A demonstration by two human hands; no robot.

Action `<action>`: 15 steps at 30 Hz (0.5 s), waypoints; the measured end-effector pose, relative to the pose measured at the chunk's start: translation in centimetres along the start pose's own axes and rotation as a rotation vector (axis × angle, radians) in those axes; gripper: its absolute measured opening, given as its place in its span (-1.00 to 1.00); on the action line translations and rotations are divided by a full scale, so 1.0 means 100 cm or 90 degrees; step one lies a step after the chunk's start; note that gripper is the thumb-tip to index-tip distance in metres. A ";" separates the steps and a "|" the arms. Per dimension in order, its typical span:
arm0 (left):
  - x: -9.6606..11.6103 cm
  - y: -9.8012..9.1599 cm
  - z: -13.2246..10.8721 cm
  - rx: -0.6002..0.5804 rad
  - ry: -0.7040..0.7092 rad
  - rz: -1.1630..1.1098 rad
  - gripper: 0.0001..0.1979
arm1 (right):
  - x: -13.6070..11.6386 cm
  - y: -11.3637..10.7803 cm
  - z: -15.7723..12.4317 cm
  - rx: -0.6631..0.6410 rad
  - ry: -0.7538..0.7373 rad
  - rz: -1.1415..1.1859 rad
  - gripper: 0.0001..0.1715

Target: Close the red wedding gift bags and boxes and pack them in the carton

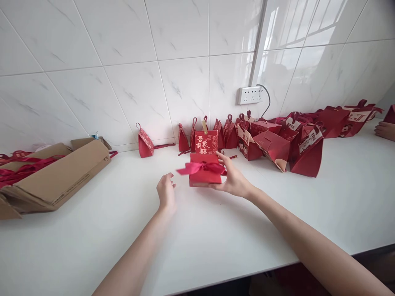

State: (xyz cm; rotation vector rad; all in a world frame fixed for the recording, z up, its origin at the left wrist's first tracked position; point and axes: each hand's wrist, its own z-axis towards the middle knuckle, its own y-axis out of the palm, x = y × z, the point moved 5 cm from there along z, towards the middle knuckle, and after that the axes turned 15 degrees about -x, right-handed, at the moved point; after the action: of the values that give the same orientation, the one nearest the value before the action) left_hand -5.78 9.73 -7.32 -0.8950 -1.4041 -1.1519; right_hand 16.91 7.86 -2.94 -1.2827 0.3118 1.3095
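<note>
My right hand [233, 179] grips the right side of a red gift box [202, 179], its thumb low and its fingers near the top. A pinkish-red ribbon bow [203, 167] crosses the front of the box, with one tail sticking out to the left. Left of the box, apart from it, my left hand [166, 191] is loosely curled with a gap between thumb and fingers and nothing visible in it. Just behind stands a red box with gold and white characters [206, 142], a gold clip at its top.
An open cardboard carton [74, 174] of red ribbons lies on the white table [123, 246] at left. A small triangular box [145, 144] stands near the wall. Many red boxes [273, 146] crowd the right. A power strip [250, 95] is on the wall. Another person's hand [385, 130] shows far right.
</note>
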 end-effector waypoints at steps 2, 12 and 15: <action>-0.003 -0.002 0.003 0.014 -0.024 -0.025 -0.84 | 0.000 -0.009 0.000 0.047 0.033 0.195 -0.05; -0.003 0.005 0.003 -0.031 -0.049 -0.065 -0.80 | -0.010 -0.015 0.001 -0.070 0.063 0.701 -0.24; -0.006 0.002 0.006 -0.035 -0.046 -0.043 -0.80 | -0.011 -0.012 -0.001 -0.106 0.070 0.695 -0.23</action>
State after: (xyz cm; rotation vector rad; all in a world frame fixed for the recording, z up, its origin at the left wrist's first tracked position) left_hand -5.64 10.41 -7.86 -0.9428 -1.4770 -1.2251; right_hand 17.55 7.50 -1.46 -1.3593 1.1025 2.1984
